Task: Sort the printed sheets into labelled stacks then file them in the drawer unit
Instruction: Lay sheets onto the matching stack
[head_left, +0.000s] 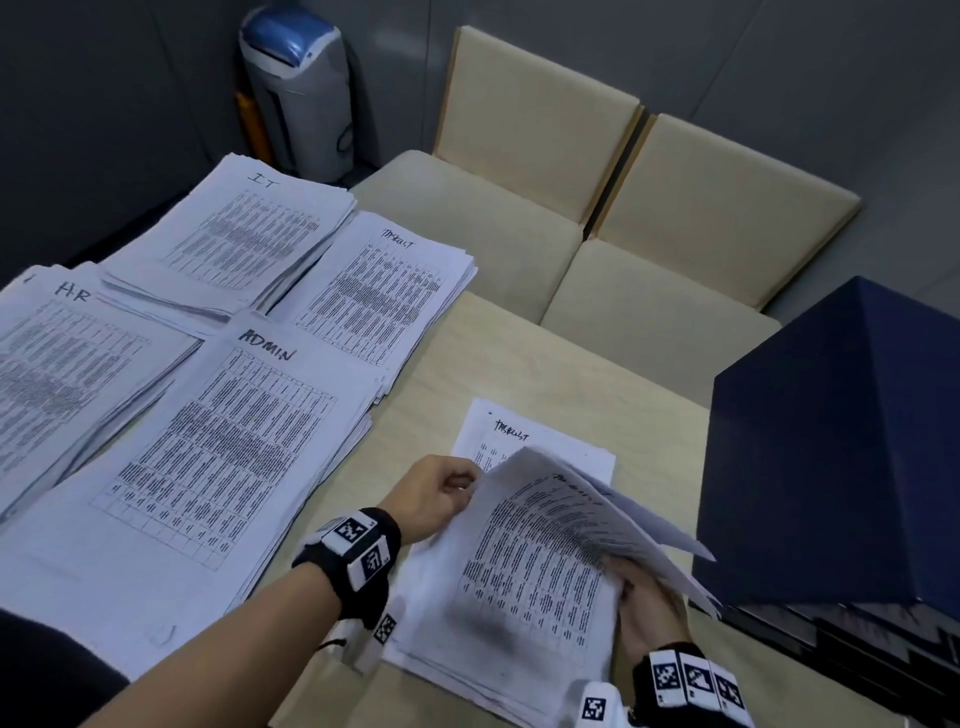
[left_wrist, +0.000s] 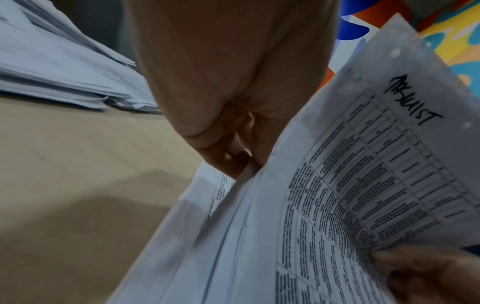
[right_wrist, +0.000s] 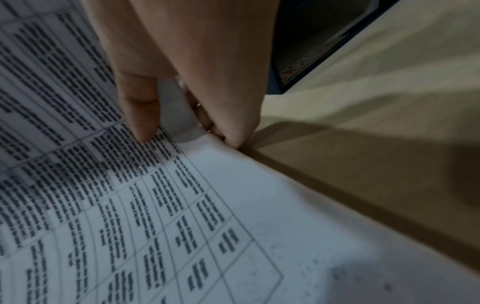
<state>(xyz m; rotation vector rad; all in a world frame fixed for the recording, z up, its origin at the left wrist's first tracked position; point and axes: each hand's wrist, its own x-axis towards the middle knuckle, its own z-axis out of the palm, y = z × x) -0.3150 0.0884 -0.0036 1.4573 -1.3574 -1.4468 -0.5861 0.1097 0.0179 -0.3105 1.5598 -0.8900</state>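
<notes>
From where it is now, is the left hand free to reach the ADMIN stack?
Probably not yet: the left hand pinches the lifted sheets that the right hand also holds. The path to the ADMIN stack looks unobstructed once it lets go.

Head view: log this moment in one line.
left hand: pinches lifted sheets | right hand: grips same sheets | label: TASKLIST | drawer unit: beside

I see an office: labelled paper stacks (head_left: 244, 244) on a table (head_left: 519, 364), chairs (head_left: 535, 119), a drawer unit (head_left: 841, 441).
</notes>
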